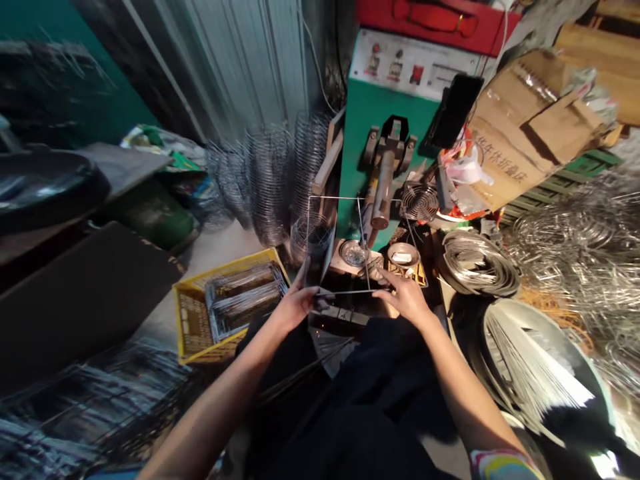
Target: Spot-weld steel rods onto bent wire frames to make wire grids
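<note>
A rectangular metal wire frame (347,292) with a middle bar stands up in front of the green machine. My left hand (299,301) grips its near edge at the left, thumb and fingers closed around the wire. Toward the right of the same edge, my right hand (404,295) pinches the frame between thumb and fingers. Just beyond the frame, a thick metal rod (384,190) slopes down from the machine (363,137). Small round dishes sit under it, one dish (404,255) close to my right fingers.
A yellow crate (187,327) with stacked wire frames stands at the left. Behind it are stacked wire rings (273,180). At the right lie a wire coil (477,263), a basin (575,340) of straight wires, piled wire (590,247) and a cardboard box (515,160).
</note>
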A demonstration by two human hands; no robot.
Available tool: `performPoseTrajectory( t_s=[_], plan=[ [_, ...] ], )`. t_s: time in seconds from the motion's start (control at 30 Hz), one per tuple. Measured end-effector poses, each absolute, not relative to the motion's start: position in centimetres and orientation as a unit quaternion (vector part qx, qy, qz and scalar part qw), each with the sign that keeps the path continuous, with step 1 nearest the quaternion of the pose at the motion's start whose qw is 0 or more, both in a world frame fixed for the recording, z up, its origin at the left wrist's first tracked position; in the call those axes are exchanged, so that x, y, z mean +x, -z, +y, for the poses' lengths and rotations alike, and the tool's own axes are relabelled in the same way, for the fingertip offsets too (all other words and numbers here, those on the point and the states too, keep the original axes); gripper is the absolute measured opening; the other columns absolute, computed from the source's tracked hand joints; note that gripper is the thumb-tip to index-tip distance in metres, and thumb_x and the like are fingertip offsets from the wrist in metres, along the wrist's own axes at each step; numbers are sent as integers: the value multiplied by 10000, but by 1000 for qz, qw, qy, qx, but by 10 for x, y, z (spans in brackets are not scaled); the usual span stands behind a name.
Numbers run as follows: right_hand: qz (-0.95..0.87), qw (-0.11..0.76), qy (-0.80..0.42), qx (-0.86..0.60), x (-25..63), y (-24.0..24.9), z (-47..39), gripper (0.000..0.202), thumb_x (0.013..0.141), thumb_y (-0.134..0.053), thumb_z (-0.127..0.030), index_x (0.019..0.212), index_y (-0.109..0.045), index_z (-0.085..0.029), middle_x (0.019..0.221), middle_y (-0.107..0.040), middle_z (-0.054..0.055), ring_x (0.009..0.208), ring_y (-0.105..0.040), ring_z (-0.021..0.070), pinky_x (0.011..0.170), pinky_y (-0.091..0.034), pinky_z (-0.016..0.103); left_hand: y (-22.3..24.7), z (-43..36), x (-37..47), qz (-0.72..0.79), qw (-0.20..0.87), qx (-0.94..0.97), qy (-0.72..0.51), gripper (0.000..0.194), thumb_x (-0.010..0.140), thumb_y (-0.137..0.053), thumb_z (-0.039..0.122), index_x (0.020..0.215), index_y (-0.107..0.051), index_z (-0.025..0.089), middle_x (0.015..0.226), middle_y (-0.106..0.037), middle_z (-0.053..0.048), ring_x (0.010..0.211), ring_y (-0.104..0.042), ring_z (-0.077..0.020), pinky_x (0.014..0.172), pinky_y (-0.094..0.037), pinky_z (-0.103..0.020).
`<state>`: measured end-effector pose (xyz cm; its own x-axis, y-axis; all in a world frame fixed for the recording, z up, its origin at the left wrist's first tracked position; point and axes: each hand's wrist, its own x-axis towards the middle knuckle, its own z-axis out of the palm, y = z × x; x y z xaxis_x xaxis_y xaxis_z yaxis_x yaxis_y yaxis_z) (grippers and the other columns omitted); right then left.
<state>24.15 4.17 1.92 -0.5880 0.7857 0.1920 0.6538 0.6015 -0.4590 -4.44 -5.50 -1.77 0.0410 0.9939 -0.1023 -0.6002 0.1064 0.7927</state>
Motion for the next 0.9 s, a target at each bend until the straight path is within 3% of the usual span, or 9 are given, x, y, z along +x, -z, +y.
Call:
performPoseTrajectory(
  t_s=[0.27, 0.47, 0.9],
  plan=[
    [-873, 226, -116, -415, 226, -33, 133, 515, 914, -632, -481, 1316, -625, -159, 1082, -741, 131, 982, -699, 290, 884, -531, 393, 2, 29, -70, 371, 633, 319, -600, 1007, 857, -599, 118, 1579, 89, 259, 821, -765, -99, 614, -718, -198, 553, -539, -266],
    [-871, 251, -94, -411, 227, -30, 145, 524, 923, -593, -536, 1312, -628, -187, 1124, -728, 129, 1029, -683, 303, 909, -523, 412, -3, 36, -67, 366, 636, 313, -603, 1009, 857, -617, 131, 1578, 63, 318, 839, -771, -100, 598, -720, -206, 518, -520, -248],
    [-872, 252, -94, -410, 224, -33, 146, 534, 923, -590, -545, 1288, -633, -159, 1111, -730, 143, 1021, -684, 300, 891, -519, 393, 4, 40, -72, 365, 634, 314, -606, 964, 872, -594, 139, 1583, 34, 308, 831, -766, -94, 607, -712, -189, 560, -517, -265]
  ],
)
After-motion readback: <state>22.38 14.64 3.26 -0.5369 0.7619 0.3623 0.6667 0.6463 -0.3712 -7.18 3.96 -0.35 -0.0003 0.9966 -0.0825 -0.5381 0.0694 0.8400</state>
